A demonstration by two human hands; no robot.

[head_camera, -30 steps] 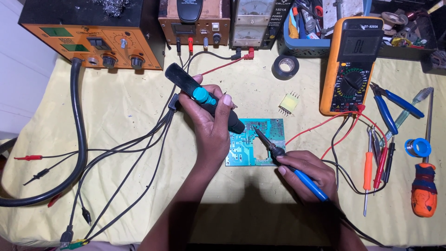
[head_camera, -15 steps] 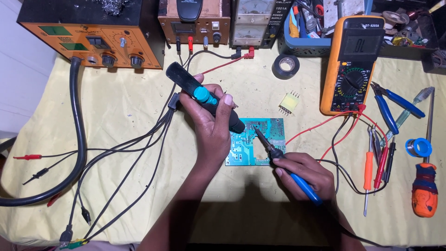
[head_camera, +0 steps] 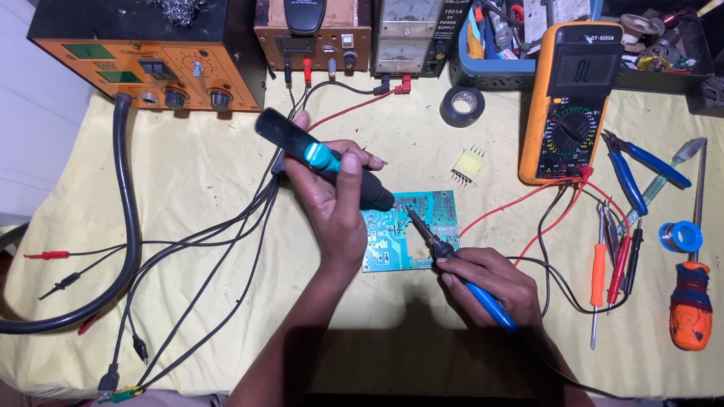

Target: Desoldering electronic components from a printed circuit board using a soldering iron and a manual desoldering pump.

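Observation:
My left hand [head_camera: 335, 203] grips a black pump-like tool with a teal band [head_camera: 320, 157], its nozzle down on a green circuit board [head_camera: 392, 245] that lies flat on the yellow cloth. The blue handle of a soldering iron [head_camera: 452, 264] is in my right hand [head_camera: 490, 283], and its black tip rests on the board's upper middle, right beside the nozzle. A small yellow component with pins [head_camera: 468, 163] sits on the cloth just above the board.
An orange multimeter [head_camera: 569, 102] with red and black leads stands at the right. Pliers [head_camera: 641, 169], screwdrivers [head_camera: 690, 301] and a solder reel [head_camera: 681, 236] lie further right. An orange station [head_camera: 143, 64], bench supplies, black tape [head_camera: 461, 105] and a thick hose [head_camera: 128, 226] fill the back and left.
Both hands stay on the board. The soldering iron tip has shifted slightly against the nozzle; nothing else has moved.

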